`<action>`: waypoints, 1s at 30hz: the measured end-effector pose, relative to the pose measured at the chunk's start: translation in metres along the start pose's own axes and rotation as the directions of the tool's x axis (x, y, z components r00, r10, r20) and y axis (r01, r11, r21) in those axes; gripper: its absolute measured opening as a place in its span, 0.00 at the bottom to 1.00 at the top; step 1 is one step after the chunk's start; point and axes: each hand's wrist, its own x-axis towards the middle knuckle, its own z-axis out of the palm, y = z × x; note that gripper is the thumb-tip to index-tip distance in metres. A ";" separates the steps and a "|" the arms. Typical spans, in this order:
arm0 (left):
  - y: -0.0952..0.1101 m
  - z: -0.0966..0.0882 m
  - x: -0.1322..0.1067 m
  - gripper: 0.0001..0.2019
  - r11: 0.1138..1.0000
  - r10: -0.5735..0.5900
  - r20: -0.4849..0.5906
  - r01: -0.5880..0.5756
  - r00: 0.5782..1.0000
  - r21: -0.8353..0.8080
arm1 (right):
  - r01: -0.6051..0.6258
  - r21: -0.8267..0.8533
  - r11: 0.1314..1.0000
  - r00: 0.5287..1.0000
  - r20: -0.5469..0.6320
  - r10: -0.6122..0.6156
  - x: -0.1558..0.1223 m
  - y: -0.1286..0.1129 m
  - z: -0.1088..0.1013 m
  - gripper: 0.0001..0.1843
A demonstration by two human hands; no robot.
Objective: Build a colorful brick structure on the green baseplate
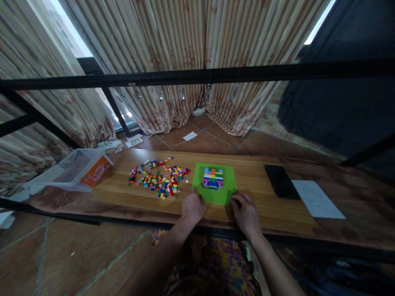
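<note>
A green baseplate (pixel 228 176) lies flat on the wooden table (pixel 253 213), carrying a small multicoloured block of bricks (pixel 213 178). My left hand (pixel 193 206) rests on the table at the plate's near left corner, fingers curled against its edge. Over at the near right corner sits my right hand (pixel 246 211), with its fingers curled too and touching the plate. Whether either hand pinches a brick is hidden. A scatter of several loose coloured bricks (pixel 159 178) lies left of the plate.
A black phone (pixel 281 181) and a white sheet of paper (pixel 317 199) lie to the right. A clear plastic bag with an orange label (pixel 80 170) sits at the table's left end. A black frame bar (pixel 197 76) crosses above; curtains hang behind.
</note>
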 end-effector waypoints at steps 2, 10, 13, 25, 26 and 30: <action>-0.006 0.002 -0.004 0.25 0.995 0.024 0.033 -0.021 0.999 -0.094 | 0.002 0.006 1.000 1.000 -0.015 -0.002 0.001 0.002 0.001 0.13; -0.045 -0.001 -0.023 0.20 0.790 0.145 -0.085 -0.167 0.986 -0.590 | 0.010 0.043 0.999 0.999 -0.044 -0.008 0.006 0.002 -0.001 0.13; -0.078 -0.015 -0.027 0.17 0.761 -0.008 -0.253 -0.158 0.967 -0.629 | 0.003 0.064 0.998 0.996 -0.094 0.003 -0.001 -0.009 -0.006 0.14; -0.214 -0.091 0.044 0.22 0.909 -0.413 -0.589 0.357 0.695 -0.215 | 0.177 0.191 0.965 0.947 0.236 -0.220 -0.025 -0.104 0.032 0.11; -0.216 -0.090 0.049 0.22 0.909 -0.408 -0.599 0.368 0.689 -0.196 | 0.190 0.182 0.965 0.941 0.246 -0.232 -0.022 -0.109 0.038 0.11; -0.219 -0.080 0.059 0.20 0.919 -0.351 -0.641 0.383 0.683 -0.096 | 0.222 0.150 0.963 0.929 0.267 -0.256 -0.006 -0.130 0.065 0.11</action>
